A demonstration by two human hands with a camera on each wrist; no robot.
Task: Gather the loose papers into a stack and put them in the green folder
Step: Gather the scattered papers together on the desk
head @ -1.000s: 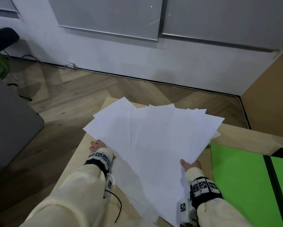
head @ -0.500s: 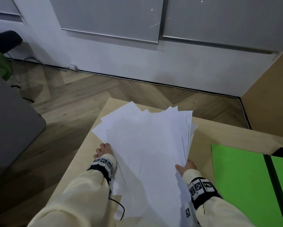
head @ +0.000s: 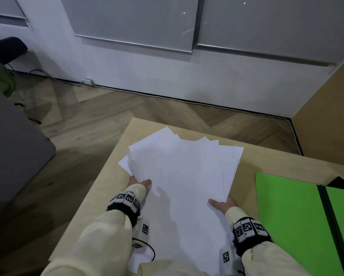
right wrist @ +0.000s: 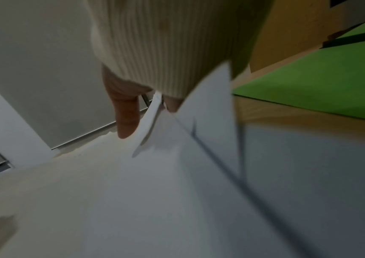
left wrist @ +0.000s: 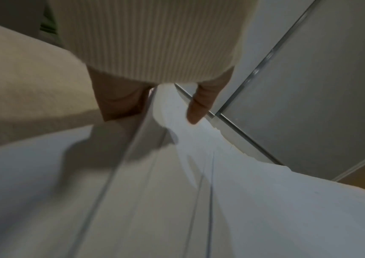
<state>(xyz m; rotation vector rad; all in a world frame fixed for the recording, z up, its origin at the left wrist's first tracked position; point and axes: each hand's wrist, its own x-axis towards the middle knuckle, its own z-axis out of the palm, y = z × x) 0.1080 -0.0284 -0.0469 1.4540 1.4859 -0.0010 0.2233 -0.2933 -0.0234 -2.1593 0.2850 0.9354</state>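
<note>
A fanned sheaf of white papers (head: 183, 176) lies tilted over the light wooden table (head: 276, 162), its far corners splayed. My left hand (head: 139, 183) holds its left edge, thumb on top and fingers hidden underneath. My right hand (head: 222, 204) holds the right edge the same way. In the left wrist view the thumb (left wrist: 197, 108) lies over the papers (left wrist: 221, 192). In the right wrist view the thumb (right wrist: 126, 118) sits beside an upturned sheet edge of the papers (right wrist: 154, 192). The green folder (head: 286, 206) lies open and flat to the right, also visible in the right wrist view as the folder (right wrist: 320, 83).
A dark spine strip (head: 330, 226) splits the folder's two halves. A grey upholstered piece (head: 12, 146) stands on the wooden floor (head: 107, 112) at left. A white wall (head: 167, 72) lies beyond the table, and a wooden panel (head: 330, 108) rises at right.
Both hands have moved toward each other. The wide fan of papers has been squeezed into a narrower, more overlapped pile, drawn in from the left table edge and away from the folder.
</note>
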